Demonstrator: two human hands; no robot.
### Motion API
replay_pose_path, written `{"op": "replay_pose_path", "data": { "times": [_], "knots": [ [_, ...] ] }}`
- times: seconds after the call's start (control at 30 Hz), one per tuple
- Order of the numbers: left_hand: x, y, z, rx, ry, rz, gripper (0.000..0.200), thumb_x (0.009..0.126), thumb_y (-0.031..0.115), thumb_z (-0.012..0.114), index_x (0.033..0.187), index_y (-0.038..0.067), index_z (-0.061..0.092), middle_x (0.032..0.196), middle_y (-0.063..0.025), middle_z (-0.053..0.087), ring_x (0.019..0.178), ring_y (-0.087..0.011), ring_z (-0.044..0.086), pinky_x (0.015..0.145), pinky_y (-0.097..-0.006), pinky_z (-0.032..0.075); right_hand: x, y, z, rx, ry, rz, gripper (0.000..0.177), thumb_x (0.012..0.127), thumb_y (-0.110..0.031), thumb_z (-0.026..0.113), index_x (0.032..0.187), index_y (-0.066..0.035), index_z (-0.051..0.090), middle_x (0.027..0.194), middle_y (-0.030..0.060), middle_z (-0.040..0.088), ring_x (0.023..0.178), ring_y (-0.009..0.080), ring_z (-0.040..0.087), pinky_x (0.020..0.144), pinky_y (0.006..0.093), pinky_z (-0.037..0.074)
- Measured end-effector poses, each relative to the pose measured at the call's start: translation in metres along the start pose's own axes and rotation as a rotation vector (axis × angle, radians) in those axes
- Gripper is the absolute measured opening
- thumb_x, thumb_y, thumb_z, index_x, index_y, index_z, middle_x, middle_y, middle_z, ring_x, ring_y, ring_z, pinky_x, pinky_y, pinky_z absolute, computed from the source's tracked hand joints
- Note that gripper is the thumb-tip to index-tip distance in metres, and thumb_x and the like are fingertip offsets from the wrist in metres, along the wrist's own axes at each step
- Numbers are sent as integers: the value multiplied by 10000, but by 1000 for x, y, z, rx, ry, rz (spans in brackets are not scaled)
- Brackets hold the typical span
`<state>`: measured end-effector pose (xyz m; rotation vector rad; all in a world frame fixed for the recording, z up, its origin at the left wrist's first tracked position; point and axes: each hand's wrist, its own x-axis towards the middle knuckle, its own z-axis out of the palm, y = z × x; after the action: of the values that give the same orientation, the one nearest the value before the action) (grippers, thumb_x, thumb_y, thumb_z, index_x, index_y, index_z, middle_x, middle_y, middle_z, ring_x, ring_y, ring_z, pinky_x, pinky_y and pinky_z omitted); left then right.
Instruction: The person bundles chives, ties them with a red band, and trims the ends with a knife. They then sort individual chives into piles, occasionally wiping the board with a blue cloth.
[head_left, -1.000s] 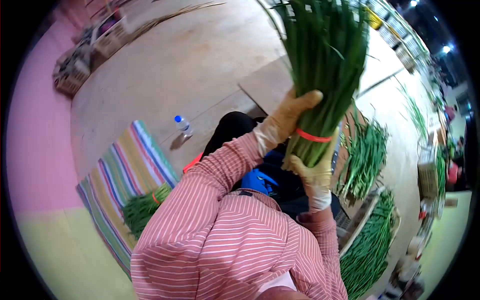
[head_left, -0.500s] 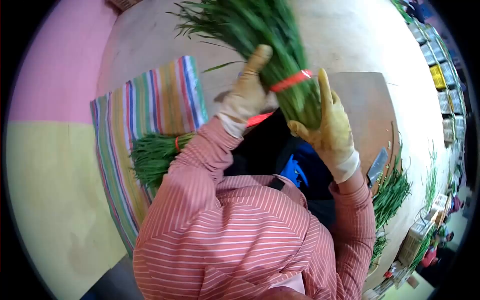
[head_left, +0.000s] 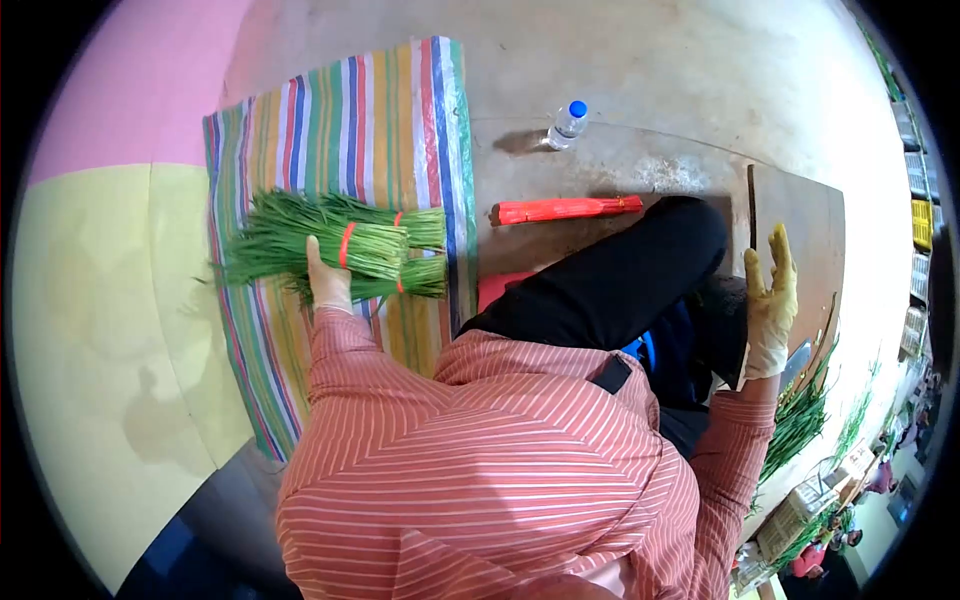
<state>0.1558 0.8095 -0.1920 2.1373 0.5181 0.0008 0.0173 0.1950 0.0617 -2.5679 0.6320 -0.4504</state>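
My left hand (head_left: pixel 326 283), in a pale glove, grips a bundle of green chives (head_left: pixel 300 240) tied with a red band. The bundle lies across the striped mat (head_left: pixel 330 110) on my left, on top of two other banded chive bundles (head_left: pixel 420 255). My right hand (head_left: pixel 770 300), in a yellow glove, is raised over the right side of my lap with fingers spread and nothing in it. My black trouser leg (head_left: pixel 620 270) and striped pink shirt fill the middle of the view.
A water bottle with a blue cap (head_left: pixel 567 123) stands beyond the mat. A flat red object (head_left: pixel 565 209) lies by my knee. A wooden board (head_left: pixel 800 215) is under my right hand, with loose chives (head_left: pixel 800 420) beside it. Crates line the far right.
The bundle held up in both hands has come down to the left onto the mat. My right hand has let go and moved off to the right; the view has turned left and down.
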Motion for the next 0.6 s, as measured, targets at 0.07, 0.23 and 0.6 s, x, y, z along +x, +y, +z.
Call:
{"op": "replay_pose_path", "data": {
  "times": [0.07,0.23,0.6],
  "knots": [
    [-21,-21,15,86,-41,-85,768,766,-108,628,1432,67,289,1306,-123,506,1100,-180,525,986,-274,404,0,10,2,-8,-42,66,518,903,-229,645,1356,-50,469,1288,149,544,1208,248,517,1008,350,408],
    [-46,5,59,-947,51,-897,907,813,583,615,1475,137,184,1451,-175,323,1308,-330,337,1109,-469,260,-1,6,-12,-54,-104,119,454,922,-217,619,1334,-67,501,1289,132,549,1224,233,506,1010,356,411],
    [0,-108,102,-236,-3,-1042,1004,783,679,585,1477,73,187,1483,-223,271,1298,-419,370,1017,-570,379,-26,14,-32,-129,-208,347,427,937,-252,596,1320,-79,523,1308,123,541,1226,227,499,1029,358,379]
  ]
}}
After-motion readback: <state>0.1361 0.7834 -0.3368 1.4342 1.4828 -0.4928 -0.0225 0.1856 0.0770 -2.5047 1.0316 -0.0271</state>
